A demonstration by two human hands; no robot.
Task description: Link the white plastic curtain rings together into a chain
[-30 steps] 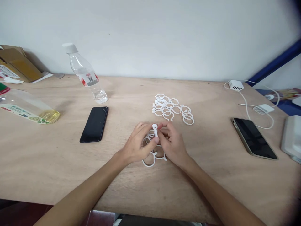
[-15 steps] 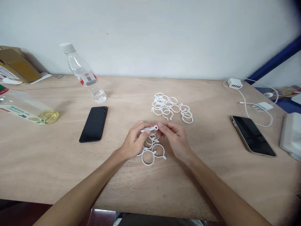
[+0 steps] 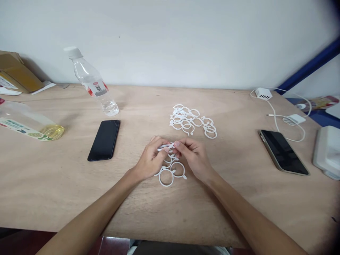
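White plastic ring [image 3: 169, 145] bridges both grips: left hand [image 3: 151, 159] pinches its left side, right hand [image 3: 196, 158] its right end.

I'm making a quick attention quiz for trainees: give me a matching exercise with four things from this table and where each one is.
Things:
1. Clear bottle with a white cap
2. Small white piece
3. Far cluster of white rings
4. White multi-port charger

Places:
A. Held between the left hand and the right hand
B. Near the far right corner of the table, by a white cable
C. Just beyond the black phone on the left
D. Lying loose, straight beyond the hands

Pairs: 1-C, 2-A, 3-D, 4-B
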